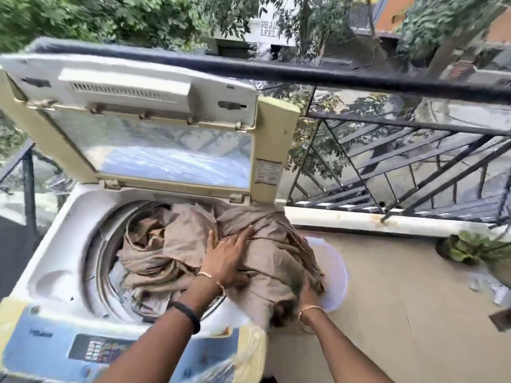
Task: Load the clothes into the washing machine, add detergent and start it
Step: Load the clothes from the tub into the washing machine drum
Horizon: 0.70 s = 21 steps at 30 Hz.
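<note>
Clothes spill from a white basket into the washer drum, left hand pressing flat and open, right hand gripping the bundle's near edge. Fabric draped over the right rim could slide to the floor if released.
</note>
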{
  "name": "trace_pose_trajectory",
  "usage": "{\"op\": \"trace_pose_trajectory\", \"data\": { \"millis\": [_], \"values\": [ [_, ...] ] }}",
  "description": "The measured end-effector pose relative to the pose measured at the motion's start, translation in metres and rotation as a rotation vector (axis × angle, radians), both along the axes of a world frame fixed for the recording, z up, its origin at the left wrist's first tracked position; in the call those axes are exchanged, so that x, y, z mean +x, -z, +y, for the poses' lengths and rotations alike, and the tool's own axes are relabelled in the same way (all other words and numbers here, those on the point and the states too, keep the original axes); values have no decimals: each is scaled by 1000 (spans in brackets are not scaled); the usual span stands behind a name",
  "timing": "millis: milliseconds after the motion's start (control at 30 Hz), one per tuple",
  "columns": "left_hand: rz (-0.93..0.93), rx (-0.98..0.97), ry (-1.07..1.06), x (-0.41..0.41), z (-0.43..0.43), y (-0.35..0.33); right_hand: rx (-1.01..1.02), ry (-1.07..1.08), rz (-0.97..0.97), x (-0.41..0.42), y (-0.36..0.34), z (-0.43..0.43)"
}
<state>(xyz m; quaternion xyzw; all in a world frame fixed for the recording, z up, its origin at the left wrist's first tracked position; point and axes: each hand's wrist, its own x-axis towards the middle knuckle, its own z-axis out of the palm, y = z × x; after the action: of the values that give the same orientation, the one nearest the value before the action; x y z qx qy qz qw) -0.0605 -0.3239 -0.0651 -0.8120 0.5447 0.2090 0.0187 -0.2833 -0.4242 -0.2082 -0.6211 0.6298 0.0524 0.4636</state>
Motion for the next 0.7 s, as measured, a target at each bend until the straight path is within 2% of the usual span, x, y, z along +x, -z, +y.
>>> {"op": "trace_pose_trajectory", "data": {
  "millis": [67,133,200,300,433,567,700],
  "values": [
    [-10,-11,-30,0,-5,5,-111,217,-104,23,-8,-10],
    [-12,-68,-78,0,-7,11,-191,252,-212,35,-6,-31],
    [-10,-123,-138,0,-6,11,-189,160,-144,44,9,-58],
    [2,-179,-206,1,-1,4,-206,-155,-109,58,9,-93],
    [31,-239,-214,1,7,-5,-65,-67,-185,68,-7,-111],
    [222,-492,-289,21,21,-13,-265,117,-310,61,-41,-93],
    [350,-664,-407,53,47,-29,-524,5,-417,51,-98,-78]
  ]
}}
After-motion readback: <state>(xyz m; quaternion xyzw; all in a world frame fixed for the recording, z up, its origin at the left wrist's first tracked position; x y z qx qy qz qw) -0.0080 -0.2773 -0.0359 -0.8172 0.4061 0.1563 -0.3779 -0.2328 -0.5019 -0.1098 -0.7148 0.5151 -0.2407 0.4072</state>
